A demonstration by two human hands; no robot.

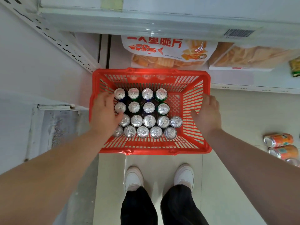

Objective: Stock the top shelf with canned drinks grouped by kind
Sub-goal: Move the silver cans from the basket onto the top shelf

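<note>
A red plastic basket (193, 95) sits on the floor in front of my feet, holding several upright canned drinks (149, 120) seen from their silver tops. The back rows show dark blue and green sides. My left hand (103, 114) hangs over the basket's left side, fingers spread above the leftmost cans, holding nothing. Over the basket's right wall, my right hand (207, 114) is open and apart from the cans. The white shelf edge (146, 25) runs across the top of the view.
Snack bags (168, 51) lie on a lower shelf just behind the basket. Orange cans (279, 140) lie on their sides on the floor at the right. A white perforated shelf upright (53, 38) slants at the left. My white shoes (134, 177) stand behind the basket.
</note>
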